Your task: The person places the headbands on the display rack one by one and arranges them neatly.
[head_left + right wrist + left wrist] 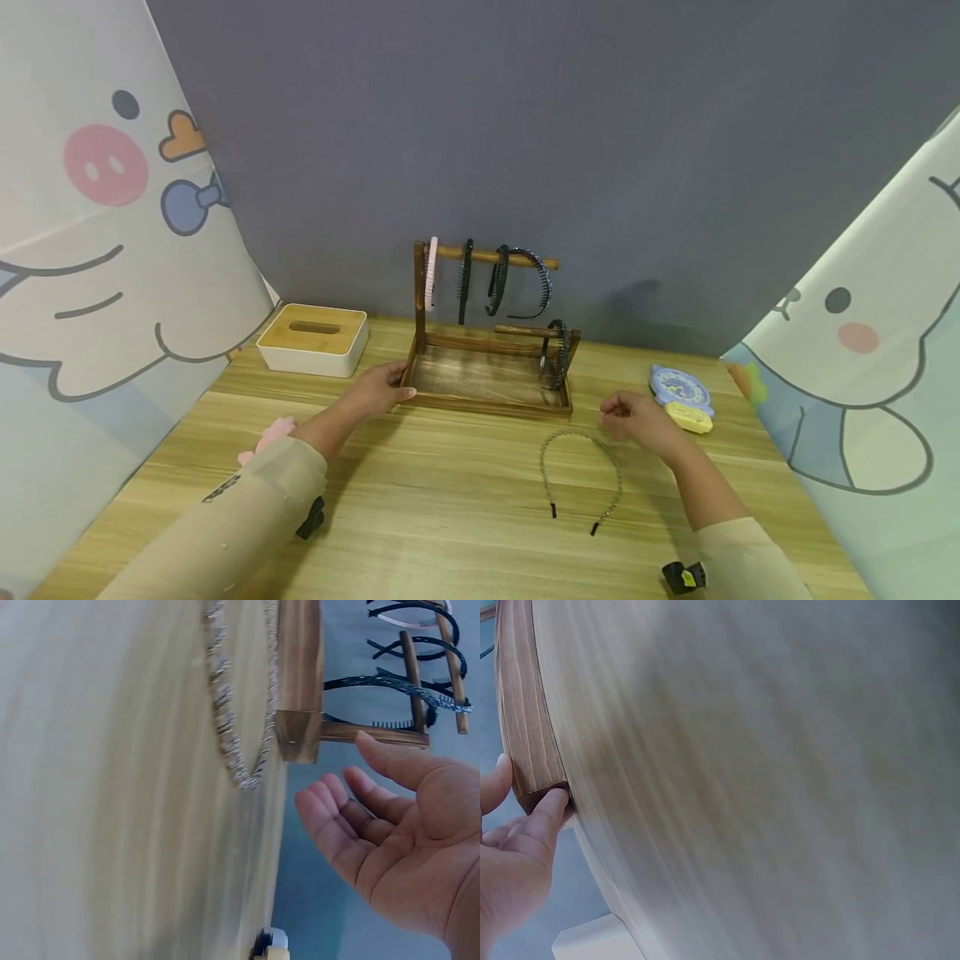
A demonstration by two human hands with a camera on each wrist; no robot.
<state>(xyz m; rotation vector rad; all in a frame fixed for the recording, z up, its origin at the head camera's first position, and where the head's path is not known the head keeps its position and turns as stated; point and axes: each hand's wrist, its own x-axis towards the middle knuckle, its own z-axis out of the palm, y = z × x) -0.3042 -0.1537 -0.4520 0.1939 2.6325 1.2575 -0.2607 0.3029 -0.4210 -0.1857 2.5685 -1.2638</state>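
A dark wooden headband rack [487, 407] with a tray base stands at the back of the table. My left hand [377, 390] holds its front left corner; in the left wrist view, thumb and fingers lie around the corner of the rack [529, 697]. Several headbands [466, 283] hang from the upper bar, and a dark one [562, 358] from the lower bar. To the right of the rack, my right hand [633, 421] is off the table with fingers loosely bent and nothing in them. A thin beaded headband [617, 471] lies on the table beside that hand.
A white tissue box with a wooden lid [311, 333] sits left of the rack. At the right lie a blue round clock-like toy [680, 388] and a yellow item [688, 418]. A pink object [276, 432] is partly hidden behind my left sleeve. A grey wall [480, 125] rises behind.
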